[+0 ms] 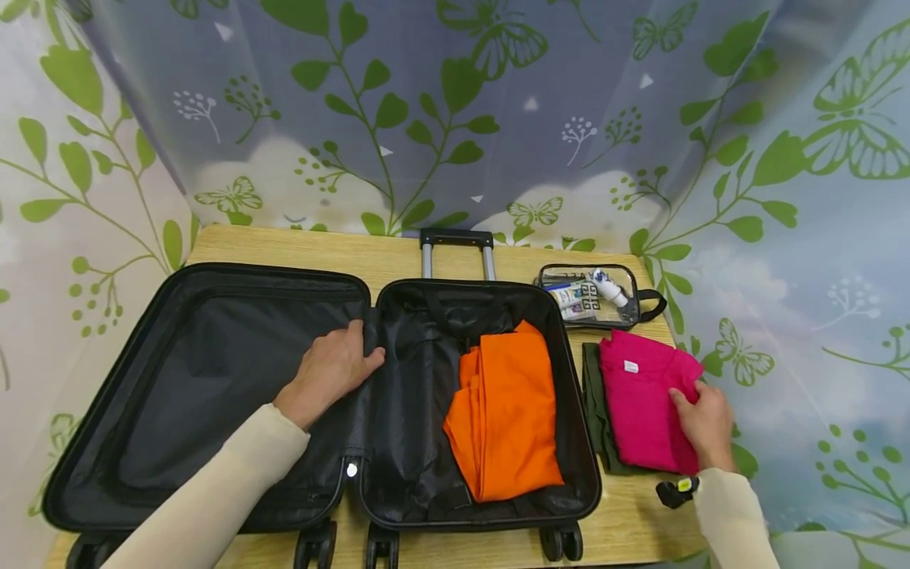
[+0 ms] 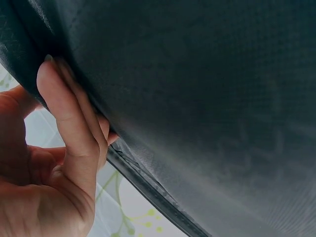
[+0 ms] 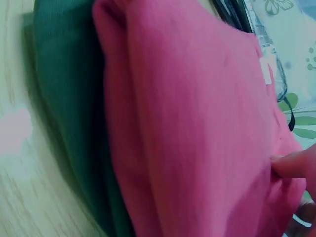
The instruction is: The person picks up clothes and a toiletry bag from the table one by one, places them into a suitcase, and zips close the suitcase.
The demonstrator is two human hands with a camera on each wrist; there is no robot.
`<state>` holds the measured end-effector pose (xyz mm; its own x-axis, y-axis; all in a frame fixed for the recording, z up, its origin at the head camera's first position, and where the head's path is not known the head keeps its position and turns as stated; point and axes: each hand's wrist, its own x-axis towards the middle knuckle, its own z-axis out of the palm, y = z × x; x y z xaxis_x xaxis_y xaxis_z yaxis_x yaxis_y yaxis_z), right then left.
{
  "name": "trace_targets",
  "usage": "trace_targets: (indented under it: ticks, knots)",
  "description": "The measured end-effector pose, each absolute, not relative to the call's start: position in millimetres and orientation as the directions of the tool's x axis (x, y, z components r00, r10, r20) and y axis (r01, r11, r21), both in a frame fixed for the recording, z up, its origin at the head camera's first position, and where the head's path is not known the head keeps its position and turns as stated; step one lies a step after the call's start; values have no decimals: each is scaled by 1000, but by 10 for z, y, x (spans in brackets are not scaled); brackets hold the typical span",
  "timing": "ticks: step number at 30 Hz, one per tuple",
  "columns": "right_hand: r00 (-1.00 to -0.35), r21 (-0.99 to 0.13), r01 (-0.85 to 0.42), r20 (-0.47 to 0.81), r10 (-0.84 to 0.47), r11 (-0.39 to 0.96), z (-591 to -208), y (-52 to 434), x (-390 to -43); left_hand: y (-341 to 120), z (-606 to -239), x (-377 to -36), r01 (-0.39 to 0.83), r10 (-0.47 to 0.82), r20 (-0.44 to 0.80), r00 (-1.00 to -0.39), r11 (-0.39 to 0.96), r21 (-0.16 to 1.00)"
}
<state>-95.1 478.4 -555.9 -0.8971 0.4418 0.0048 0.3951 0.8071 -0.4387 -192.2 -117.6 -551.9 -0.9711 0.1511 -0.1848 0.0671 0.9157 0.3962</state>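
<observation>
An open black suitcase (image 1: 235, 395) lies flat, its two halves side by side. My left hand (image 1: 332, 367) grips the inner rim between them; in the left wrist view its fingers (image 2: 69, 111) lie against the dark lining. Folded orange clothing (image 1: 512, 419) rests in the right half. To the right of the suitcase, a folded pink shirt (image 1: 643, 403) with a small white label lies partly over a dark green folded garment (image 1: 596, 395). My right hand (image 1: 705, 419) pinches the shirt's right edge, thumb on top, the other fingers mostly hidden.
A clear toiletry pouch (image 1: 593, 299) with bottles and tubes lies beyond the shirt. The suitcase's pull handle (image 1: 457, 237) sticks out toward the back curtain. A small black item with a yellow mark (image 1: 678, 490) is by the right wrist. All stand on a wooden table (image 1: 633, 529).
</observation>
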Motion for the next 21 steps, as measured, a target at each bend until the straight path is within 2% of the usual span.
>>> trace_targets:
  ticks: [5, 8, 16, 19, 21]
  knots:
    - [-873, -438, 357, 157, 462, 825, -5563, 4752, -917, -1177, -5515, -1918, 73, 154, -175, -972, 913, 401]
    - [-849, -480, 360, 187, 494, 800, -5543, 4729, -910, -1174, -5499, -1910, 77, 157, -169, -973, 912, 403]
    - [-842, -641, 452, -77, 533, 621, -5500, 4738, -944, -1164, -5499, -1907, 71, 154, -179, -972, 913, 402]
    - [-821, -732, 469, -156, 549, 495, -5490, 4757, -952, -1156, -5487, -1905, 65, 149, -181, -972, 913, 402]
    - [-807, -825, 449, -209, 553, 343, -5473, 4773, -947, -1151, -5448, -1895, 64, 150, -188, -971, 913, 402]
